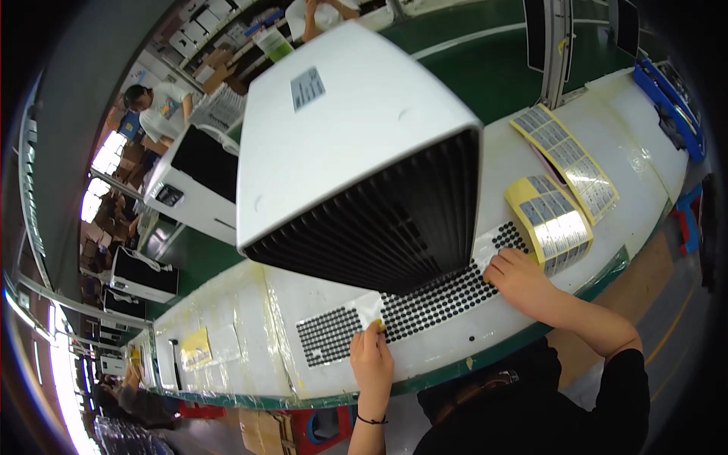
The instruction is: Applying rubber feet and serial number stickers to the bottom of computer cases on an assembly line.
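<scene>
the left hand [371, 362], a dark band [371, 419] at its wrist, had its fingers bunched at the near edge of the black-dotted sheeting [432, 309]; whether they pinched anything, i could not tell. the right hand [523, 282] bent its fingers over the sheeting's right part, its grip equally unclear. the sheeting lay on the white table [447, 350], partly hidden by a white machine [349, 129] with a black grille [379, 220]. curled yellow-edged label sheets [557, 220] lay just beyond the right hand.

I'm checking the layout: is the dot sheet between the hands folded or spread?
Spread: the dot sheet lies out on the table, its rows showing.
</scene>
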`<state>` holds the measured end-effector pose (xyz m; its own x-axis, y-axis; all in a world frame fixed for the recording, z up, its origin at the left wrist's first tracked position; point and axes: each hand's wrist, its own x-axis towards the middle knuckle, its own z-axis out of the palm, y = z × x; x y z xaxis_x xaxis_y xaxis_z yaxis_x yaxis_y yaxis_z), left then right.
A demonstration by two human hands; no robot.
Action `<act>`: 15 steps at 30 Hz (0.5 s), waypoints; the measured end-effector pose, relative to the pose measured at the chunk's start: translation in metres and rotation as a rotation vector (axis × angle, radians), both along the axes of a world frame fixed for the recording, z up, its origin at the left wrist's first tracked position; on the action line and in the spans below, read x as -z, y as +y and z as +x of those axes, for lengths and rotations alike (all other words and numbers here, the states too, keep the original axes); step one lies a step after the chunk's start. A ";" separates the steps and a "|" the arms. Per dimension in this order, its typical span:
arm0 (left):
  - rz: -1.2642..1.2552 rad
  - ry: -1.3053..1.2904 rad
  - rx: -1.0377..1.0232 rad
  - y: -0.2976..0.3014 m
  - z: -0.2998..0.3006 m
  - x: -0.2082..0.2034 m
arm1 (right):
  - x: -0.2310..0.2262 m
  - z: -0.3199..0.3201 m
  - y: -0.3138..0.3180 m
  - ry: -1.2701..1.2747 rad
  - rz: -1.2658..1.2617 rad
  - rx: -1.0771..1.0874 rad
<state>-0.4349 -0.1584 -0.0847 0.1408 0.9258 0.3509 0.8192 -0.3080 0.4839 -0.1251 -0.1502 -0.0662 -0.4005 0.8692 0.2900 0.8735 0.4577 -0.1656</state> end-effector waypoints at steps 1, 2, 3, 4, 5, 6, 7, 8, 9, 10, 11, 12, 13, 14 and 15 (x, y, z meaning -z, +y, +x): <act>0.023 -0.016 0.040 0.003 0.001 -0.001 | -0.003 0.002 0.001 -0.033 -0.002 -0.024; 0.049 -0.015 0.053 0.004 0.001 0.000 | -0.008 0.003 0.004 -0.033 0.024 -0.010; 0.003 -0.012 0.051 0.005 0.001 0.001 | -0.017 0.003 0.007 -0.055 0.044 -0.040; -0.046 -0.009 0.050 0.006 0.000 0.001 | -0.028 0.001 0.007 -0.079 0.060 -0.069; -0.013 0.014 0.104 0.007 -0.001 0.000 | -0.044 0.002 0.012 0.018 0.050 -0.075; 0.007 0.015 0.119 0.009 -0.003 0.002 | -0.070 0.004 0.016 0.142 0.081 -0.093; -0.011 -0.009 0.132 0.009 -0.006 0.005 | -0.100 0.006 0.020 0.268 0.109 -0.124; -0.034 -0.026 0.128 0.007 -0.012 0.007 | -0.125 0.006 0.028 0.351 0.181 -0.160; -0.023 -0.025 0.135 0.006 -0.013 0.007 | -0.151 0.009 0.032 0.423 0.255 -0.179; -0.010 -0.025 0.142 0.007 -0.011 0.006 | -0.175 0.009 0.035 0.499 0.315 -0.212; -0.003 -0.048 0.135 0.009 -0.007 0.003 | -0.197 0.010 0.036 0.569 0.377 -0.237; 0.002 -0.069 0.120 0.010 -0.006 0.002 | -0.211 0.009 0.042 0.644 0.392 -0.283; 0.084 -0.054 0.116 0.013 -0.005 0.002 | -0.223 0.007 0.048 0.716 0.406 -0.332; 0.090 -0.055 0.124 0.016 -0.003 -0.002 | -0.233 0.003 0.054 0.713 0.415 -0.327; 0.107 -0.091 0.120 0.018 0.000 -0.008 | -0.243 -0.002 0.060 0.716 0.421 -0.394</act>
